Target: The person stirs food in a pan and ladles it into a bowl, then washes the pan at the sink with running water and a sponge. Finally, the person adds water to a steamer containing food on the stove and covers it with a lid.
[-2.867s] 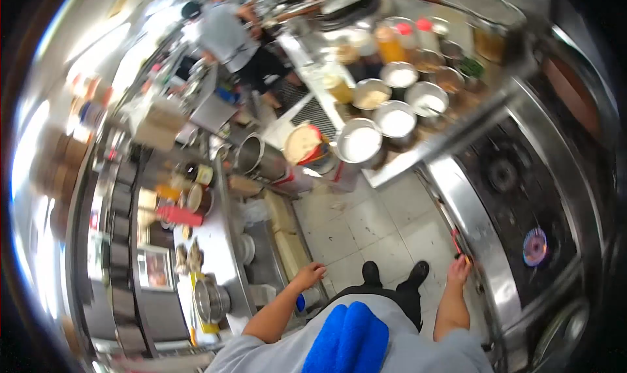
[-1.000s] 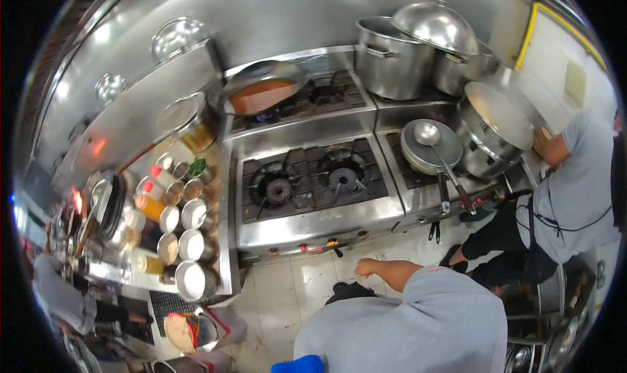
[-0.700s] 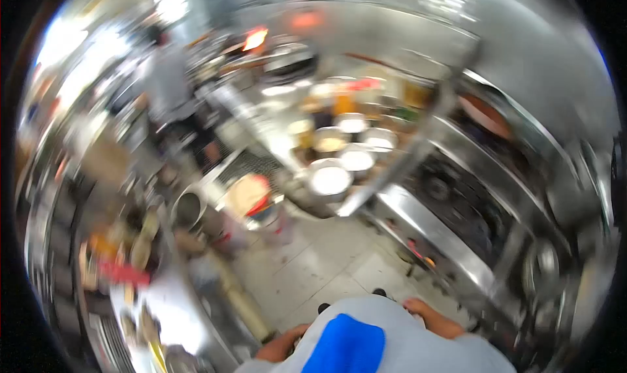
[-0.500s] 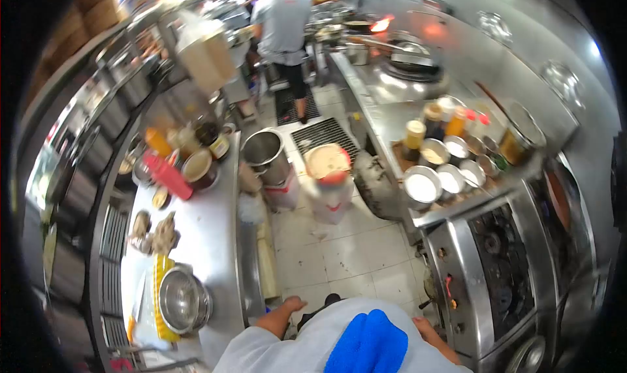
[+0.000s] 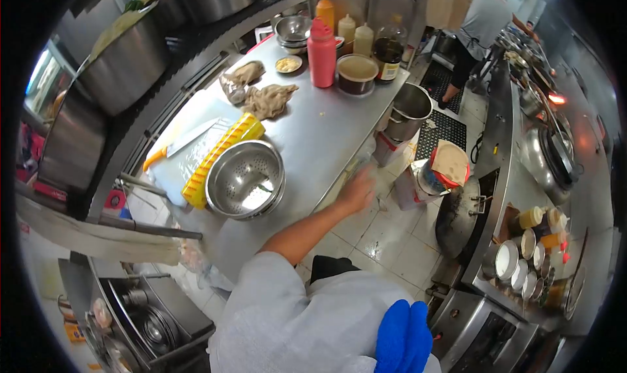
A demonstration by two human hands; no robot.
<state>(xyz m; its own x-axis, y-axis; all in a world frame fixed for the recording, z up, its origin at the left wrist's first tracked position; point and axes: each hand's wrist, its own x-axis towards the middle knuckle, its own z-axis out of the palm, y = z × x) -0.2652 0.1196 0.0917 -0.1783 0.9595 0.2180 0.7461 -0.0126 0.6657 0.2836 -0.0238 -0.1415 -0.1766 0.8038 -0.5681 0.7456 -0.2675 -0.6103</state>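
My left hand (image 5: 358, 189) reaches out past the front edge of the steel worktable (image 5: 312, 152), over the floor. It is smeared by motion, and I see nothing held in it. Nearest on the table is a perforated steel colander (image 5: 243, 180), with a yellow striped cloth or packet (image 5: 219, 164) beside it. A knife with an orange handle (image 5: 155, 157) lies on a white cutting board (image 5: 175, 177). Crumpled brown bags (image 5: 269, 101) and a small dish of chopped food (image 5: 288, 64) sit farther back. My right hand is out of view.
A red-pink bottle (image 5: 321, 56), a brown tub (image 5: 357, 74) and sauce bottles stand at the table's back. On the floor are a tall steel pot (image 5: 410, 108) and a bucket topped with a brown cover (image 5: 450, 163). A co-worker (image 5: 480, 24) stands beyond; a stove flame (image 5: 556, 99) burns right.
My view has swung left toward the worktable, so the stove side has shifted right. My left arm has stretched forward, and my right hand has left the view.
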